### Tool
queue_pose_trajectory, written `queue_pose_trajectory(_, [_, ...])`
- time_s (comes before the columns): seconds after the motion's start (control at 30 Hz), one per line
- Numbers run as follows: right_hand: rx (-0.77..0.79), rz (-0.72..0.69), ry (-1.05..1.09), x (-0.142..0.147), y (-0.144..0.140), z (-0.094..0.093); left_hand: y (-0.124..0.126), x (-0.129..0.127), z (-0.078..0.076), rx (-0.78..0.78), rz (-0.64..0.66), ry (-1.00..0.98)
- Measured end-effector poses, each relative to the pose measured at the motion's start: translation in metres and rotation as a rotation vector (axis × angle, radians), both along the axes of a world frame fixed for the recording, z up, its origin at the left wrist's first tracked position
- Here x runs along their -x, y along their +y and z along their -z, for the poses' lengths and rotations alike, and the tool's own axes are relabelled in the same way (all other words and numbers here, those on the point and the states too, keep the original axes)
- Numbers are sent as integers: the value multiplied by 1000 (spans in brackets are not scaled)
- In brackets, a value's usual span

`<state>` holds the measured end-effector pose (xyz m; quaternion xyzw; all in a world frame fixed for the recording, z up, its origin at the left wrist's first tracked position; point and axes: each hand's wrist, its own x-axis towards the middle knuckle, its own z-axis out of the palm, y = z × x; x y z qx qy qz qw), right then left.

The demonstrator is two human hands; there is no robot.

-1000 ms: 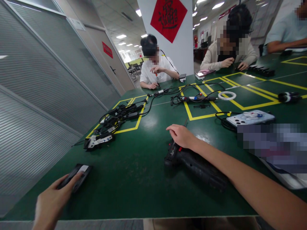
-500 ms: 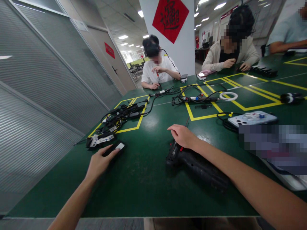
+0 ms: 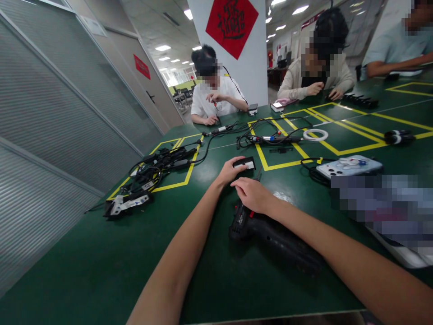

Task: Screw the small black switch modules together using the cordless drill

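Note:
My left hand [image 3: 230, 172] is closed around one end of a flat black rectangular piece [image 3: 250, 164] with a white patch on it. It holds the piece just beyond my right hand, close to the table surface. My right hand [image 3: 253, 194] is closed over the front end of a black cordless screwdriver [image 3: 287, 241] with red details, which lies on the green table [image 3: 162, 271]. Its curled fingers hide the tool's nose. A thin bit [image 3: 259, 173] shows past the knuckles, near the black piece.
Tangled black cables [image 3: 165, 160] and a black-and-white part [image 3: 126, 204] lie on the left. Further back are more cables with a white ring [image 3: 315, 135]. A phone [image 3: 350, 167] rests on the right above a blurred-out area. Several people sit across the table.
My left hand has carried the black piece from the left side rightward and away from me, to just beyond my right hand. My right hand stays on the screwdriver. The view has shifted slightly.

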<state>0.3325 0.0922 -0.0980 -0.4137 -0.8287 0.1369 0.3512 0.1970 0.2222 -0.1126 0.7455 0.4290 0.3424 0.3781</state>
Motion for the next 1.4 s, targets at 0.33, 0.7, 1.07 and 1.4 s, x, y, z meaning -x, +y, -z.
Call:
queue_pose_trajectory(0.33, [51,278,-491,-5,-58,-61,-4,-4,2,32,9,-39])
queue_pose_trajectory(0.7, [200,364,-594,-10,-134,-25,-1,-3,8,86,33,-109])
queue_pose_trajectory(1.07, [161,444,-402,-25,-135,-13,-32,27,28,42,-409,-313])
queue_pose_trajectory(1.4, [95,533,272,-33,-140,-45,-164,16,-13,-120,63,-347])
